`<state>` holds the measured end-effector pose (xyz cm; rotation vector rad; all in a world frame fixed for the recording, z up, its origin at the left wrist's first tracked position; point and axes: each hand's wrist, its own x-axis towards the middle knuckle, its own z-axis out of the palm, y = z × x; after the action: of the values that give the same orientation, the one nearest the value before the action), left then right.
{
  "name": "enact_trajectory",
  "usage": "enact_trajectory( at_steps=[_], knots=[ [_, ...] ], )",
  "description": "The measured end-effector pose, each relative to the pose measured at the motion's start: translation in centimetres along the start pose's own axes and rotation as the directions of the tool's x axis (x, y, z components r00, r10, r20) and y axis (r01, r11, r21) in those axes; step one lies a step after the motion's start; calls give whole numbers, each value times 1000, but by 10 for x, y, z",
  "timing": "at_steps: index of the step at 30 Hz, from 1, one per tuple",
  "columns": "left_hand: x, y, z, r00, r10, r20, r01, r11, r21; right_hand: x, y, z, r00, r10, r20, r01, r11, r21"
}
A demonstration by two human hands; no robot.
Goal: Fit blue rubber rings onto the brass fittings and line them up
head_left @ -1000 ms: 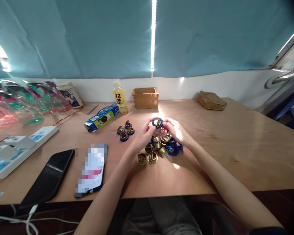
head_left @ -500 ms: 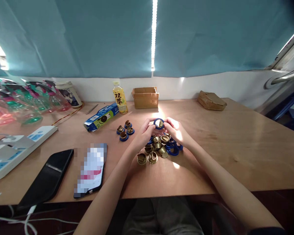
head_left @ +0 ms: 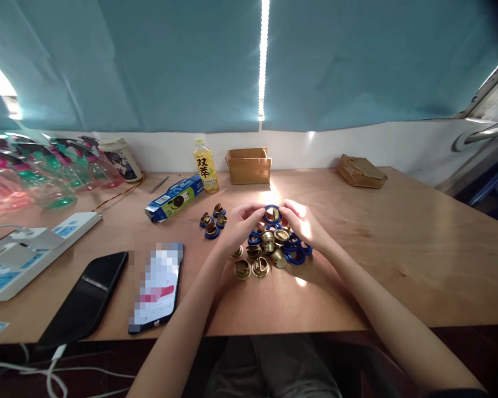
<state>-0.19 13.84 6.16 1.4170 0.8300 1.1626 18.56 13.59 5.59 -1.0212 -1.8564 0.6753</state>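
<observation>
A round brass fitting with a blue ring [head_left: 271, 214] is held up between my two hands, above the front of a small heap. My left hand [head_left: 244, 221] pinches its left edge with thumb and fingers. On the opposite edge, my right hand [head_left: 301, 222] grips it the same way. Below lie loose brass fittings [head_left: 260, 267] and several blue rings [head_left: 295, 255], partly hidden by my hands. To the left of my left hand, a small group of brass fittings with blue rings [head_left: 212, 230] rests on the table.
Behind stand an open cardboard box [head_left: 249, 168], a yellow drink bottle [head_left: 206, 168] and a blue carton [head_left: 175, 198]. Two phones, a black one [head_left: 84, 296] and a lit one [head_left: 160, 293], lie left, near a power strip [head_left: 45, 251] and spray bottles [head_left: 50, 177]. A brown package [head_left: 362, 171] sits back right.
The held fitting has come down slightly, and its blue ring remains between both hands. My fingers have shifted a little at its edges. The view has moved slightly.
</observation>
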Motion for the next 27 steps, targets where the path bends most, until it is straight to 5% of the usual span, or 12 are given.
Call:
enact_trajectory(
  at_steps=[15, 24, 27],
  knots=[
    [1, 0, 8, 998, -18, -56, 19, 1000, 9, 0, -2, 3, 994, 109, -17, -107, 990, 91],
    [0, -3, 7, 994, -94, 48, 95, 995, -32, 6, -9, 5, 971, 239, -16, -227, 941, 252],
    [-1, -4, 6, 994, -97, 44, 99, 994, -45, 5, -9, 4, 953, 296, 70, -302, 894, 331]
  ],
)
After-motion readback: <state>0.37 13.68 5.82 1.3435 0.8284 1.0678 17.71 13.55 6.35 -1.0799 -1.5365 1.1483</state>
